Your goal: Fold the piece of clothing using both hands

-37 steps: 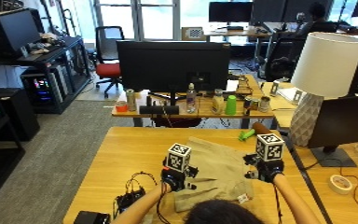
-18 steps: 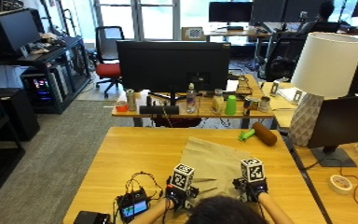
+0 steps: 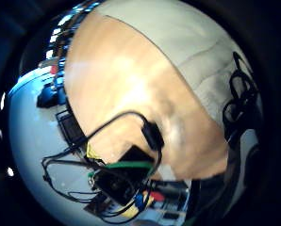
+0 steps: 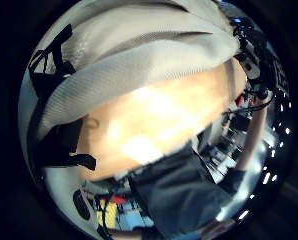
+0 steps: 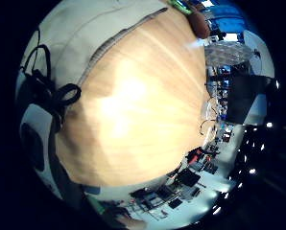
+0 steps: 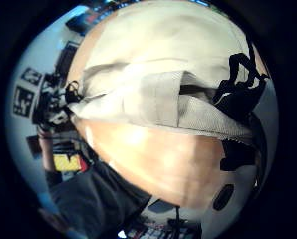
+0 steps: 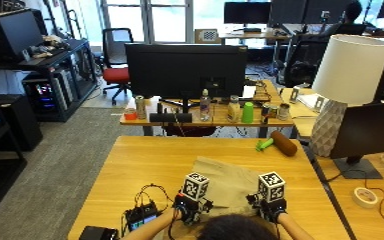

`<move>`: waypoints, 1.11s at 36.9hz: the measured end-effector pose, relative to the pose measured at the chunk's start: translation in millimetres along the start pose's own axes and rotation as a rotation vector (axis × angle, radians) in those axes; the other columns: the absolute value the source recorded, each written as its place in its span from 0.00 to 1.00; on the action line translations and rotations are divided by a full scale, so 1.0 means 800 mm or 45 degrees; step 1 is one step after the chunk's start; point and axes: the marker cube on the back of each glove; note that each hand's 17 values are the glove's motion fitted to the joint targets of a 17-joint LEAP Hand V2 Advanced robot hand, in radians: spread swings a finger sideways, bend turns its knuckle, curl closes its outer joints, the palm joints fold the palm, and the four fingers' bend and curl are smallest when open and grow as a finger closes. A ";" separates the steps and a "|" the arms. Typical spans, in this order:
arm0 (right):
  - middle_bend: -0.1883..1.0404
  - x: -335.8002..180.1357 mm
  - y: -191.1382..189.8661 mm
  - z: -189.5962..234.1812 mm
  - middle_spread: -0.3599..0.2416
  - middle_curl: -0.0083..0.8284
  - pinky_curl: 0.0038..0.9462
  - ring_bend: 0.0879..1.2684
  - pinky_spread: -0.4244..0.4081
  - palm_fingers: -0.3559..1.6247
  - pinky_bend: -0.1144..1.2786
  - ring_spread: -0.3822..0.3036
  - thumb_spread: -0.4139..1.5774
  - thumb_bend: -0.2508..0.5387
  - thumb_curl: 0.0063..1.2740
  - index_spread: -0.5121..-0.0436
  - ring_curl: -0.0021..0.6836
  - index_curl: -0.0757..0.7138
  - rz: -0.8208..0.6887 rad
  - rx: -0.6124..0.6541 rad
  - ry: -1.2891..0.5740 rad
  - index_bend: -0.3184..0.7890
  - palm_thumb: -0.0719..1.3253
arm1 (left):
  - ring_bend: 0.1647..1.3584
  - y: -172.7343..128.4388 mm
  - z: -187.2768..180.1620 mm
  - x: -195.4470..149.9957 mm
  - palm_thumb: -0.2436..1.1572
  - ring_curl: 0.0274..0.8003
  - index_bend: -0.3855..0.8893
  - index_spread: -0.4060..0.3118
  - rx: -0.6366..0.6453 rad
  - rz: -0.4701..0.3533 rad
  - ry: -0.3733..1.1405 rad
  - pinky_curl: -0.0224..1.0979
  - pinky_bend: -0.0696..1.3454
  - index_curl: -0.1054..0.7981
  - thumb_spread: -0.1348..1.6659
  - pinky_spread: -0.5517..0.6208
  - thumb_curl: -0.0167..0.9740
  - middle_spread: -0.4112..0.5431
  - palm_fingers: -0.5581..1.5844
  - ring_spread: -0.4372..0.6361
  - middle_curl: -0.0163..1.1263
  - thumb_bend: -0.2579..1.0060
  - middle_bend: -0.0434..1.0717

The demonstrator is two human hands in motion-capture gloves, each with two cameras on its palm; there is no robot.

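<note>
The beige woven piece of clothing (image 7: pixel 225 182) lies on the light wooden bench (image 7: pixel 145 165), spreading away from the two hands and a little towards the left one, its near edge drawn up between them. The left hand (image 7: pixel 189 207) in its black glove sits at the garment's near left edge; the right hand (image 7: pixel 268 206) sits at the near right edge, just beside the person's head. In the left thumb side palm view a doubled-over band of the cloth (image 4: pixel 139 65) lies close across the palm, and the right thumb side palm view shows a bunched fold (image 6: pixel 163 102) lifted off the wood, so each hand appears to pinch the cloth, though the fingers themselves are hard to make out.

No container on this bench holds anything that can be seen. Beyond the right hand, near the far edge, lie a brown cylindrical roll (image 7: pixel 285 143) and a green object (image 7: pixel 264 145), touching or nearly so. Left of the left hand rests a small black device (image 7: pixel 141 216). Further off stand a bench with a black monitor (image 7: pixel 185 70) and bottles (image 7: pixel 247 112), and to the right a white lamp (image 7: pixel 348 70).
</note>
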 end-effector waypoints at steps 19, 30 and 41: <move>0.36 -0.003 0.049 -0.156 0.32 0.51 0.38 0.46 0.08 0.85 0.50 0.25 0.64 0.37 0.29 0.48 0.62 0.58 -0.157 0.024 0.036 0.45 0.87 | 0.36 0.081 -0.164 -0.017 0.74 0.48 0.42 0.17 -0.002 0.188 0.033 0.36 0.54 0.51 0.65 0.03 0.40 0.09 0.85 0.05 0.41 0.27 0.36; 0.36 0.036 -0.017 -0.199 0.31 0.53 0.38 0.46 0.07 0.85 0.50 0.24 0.64 0.32 0.29 0.48 0.62 0.59 0.040 -0.127 -0.081 0.43 0.89 | 0.35 0.030 -0.246 -0.063 0.78 0.49 0.42 0.17 0.155 0.033 0.077 0.36 0.52 0.53 0.55 0.04 0.50 0.09 0.85 0.06 0.43 0.22 0.36; 0.40 0.055 -0.082 -0.173 0.29 0.55 0.43 0.48 0.12 0.74 0.59 0.21 0.71 0.31 0.27 0.43 0.64 0.42 0.424 -0.215 -0.114 0.27 0.89 | 0.33 -0.054 -0.238 -0.071 0.84 0.52 0.43 0.17 0.012 -0.369 0.121 0.37 0.48 0.56 0.46 0.10 0.61 0.10 0.83 0.08 0.45 0.20 0.38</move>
